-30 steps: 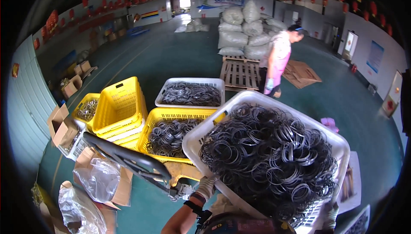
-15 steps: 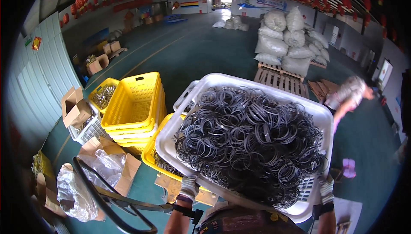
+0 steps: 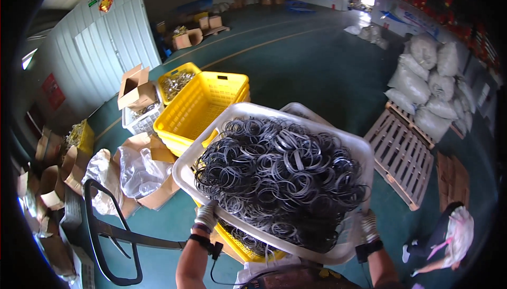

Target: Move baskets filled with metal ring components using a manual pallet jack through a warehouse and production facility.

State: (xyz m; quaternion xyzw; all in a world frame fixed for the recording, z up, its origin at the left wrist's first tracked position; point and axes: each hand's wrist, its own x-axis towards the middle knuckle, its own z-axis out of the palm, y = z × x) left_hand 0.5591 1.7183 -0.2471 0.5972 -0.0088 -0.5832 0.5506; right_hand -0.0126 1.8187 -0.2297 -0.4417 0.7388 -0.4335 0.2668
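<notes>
A white plastic crate (image 3: 364, 157), heaped with thin dark rings (image 3: 280, 178), hangs in front of me, tilted with its right side lower. My left hand (image 3: 206, 216), in a striped glove, is closed on its near left edge. At the near right corner my right hand (image 3: 368, 226), gloved alike, grips the rim; its fingers are partly hidden. Below the white crate, a yellow crate (image 3: 232, 236) holds more dark rings and is mostly covered. Another white crate edge (image 3: 306, 112) shows behind.
Stacked yellow crates (image 3: 203, 104) stand left, beside open cardboard boxes (image 3: 158, 194) with plastic liners. A black looped handle (image 3: 91, 225) rises at near left. Rightward are a wooden pallet (image 3: 398, 154), piled white sacks (image 3: 422, 85) and a bending person (image 3: 457, 236).
My view has turned right-side-down and leftward, so the room appears shifted right. The loaded crate sits further left in view, still held by both hands. The person at right is bent lower.
</notes>
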